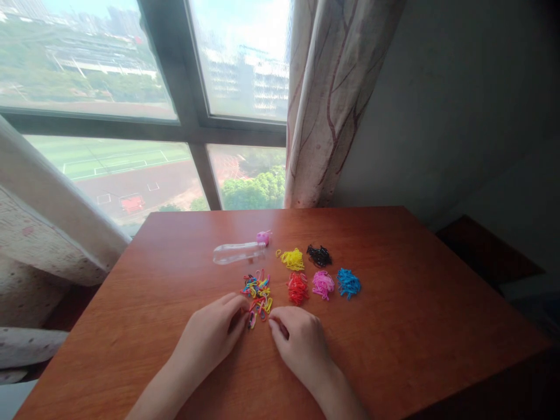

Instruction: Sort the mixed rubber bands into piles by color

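A gap separates the mixed pile (258, 286) from the red pile (298, 290); the yellow pile (294, 259) blocks beyond.

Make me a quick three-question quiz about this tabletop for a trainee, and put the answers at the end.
1. How many one-colour piles lie on the table?
2. True or false: the clear container stands upright.
3. Which pile are the left hand and right hand nearest to?

Key:
1. Five: yellow pile, black pile, red pile, pink pile, blue pile.
2. False; it lies on its side.
3. The mixed-colour pile.
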The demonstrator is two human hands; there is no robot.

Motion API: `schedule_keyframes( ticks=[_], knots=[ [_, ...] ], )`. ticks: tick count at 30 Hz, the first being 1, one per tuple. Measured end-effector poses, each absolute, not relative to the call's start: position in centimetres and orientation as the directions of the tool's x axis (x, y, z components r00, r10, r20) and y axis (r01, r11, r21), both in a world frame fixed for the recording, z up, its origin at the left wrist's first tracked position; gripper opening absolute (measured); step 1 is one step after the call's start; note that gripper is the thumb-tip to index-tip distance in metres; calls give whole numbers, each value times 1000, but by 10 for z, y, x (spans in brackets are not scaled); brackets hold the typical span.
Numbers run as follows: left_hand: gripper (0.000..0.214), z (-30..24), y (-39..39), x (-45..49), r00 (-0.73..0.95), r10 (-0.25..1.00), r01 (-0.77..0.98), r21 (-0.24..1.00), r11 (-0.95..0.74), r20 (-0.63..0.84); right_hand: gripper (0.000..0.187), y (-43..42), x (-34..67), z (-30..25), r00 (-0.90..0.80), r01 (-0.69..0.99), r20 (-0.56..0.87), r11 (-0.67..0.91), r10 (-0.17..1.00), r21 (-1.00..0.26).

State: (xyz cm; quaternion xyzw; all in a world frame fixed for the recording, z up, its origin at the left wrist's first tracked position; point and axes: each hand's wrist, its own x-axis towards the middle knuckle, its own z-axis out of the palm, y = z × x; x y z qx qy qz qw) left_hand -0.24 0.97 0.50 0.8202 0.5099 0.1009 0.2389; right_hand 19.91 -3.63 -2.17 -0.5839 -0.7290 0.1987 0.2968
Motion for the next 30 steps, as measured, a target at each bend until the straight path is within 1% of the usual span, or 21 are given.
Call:
schedule_keyframes(
  ticks=[5, 12, 17, 20, 23, 27, 30],
  knots=[
    [17, 5, 9, -4, 436, 898, 798, 487, -354, -62, 14, -37, 199, -21, -151, 739, 206, 249, 967, -627],
    [16, 3, 13, -13, 368, 929, 790, 517, -330, 31, 14, -40, 199, -21, -163, 744, 210, 260, 964, -615],
    [17, 15, 14, 1, 439, 896, 750, 523, -404, 62, 15, -44, 199, -16, -169, 766, 196, 254, 966, -591],
    [16, 24, 17, 17, 525, 849, 727, 489, -483, 59, 14, -44, 199, -14, -175, 772, 193, 256, 966, -582],
    [16, 33, 24, 35, 592, 804, 715, 422, -557, 56, 14, -45, 198, -16, -169, 788, 194, 251, 966, -563],
    [18, 40, 36, 61, 663, 749, 708, 321, -629, 4, 12, -47, 198, -22, -164, 808, 199, 248, 966, -535],
    [15, 40, 44, 78, 706, 708, 685, 276, -675, -21, 11, -48, 197, -27, -165, 823, 198, 246, 966, -513]
  ],
)
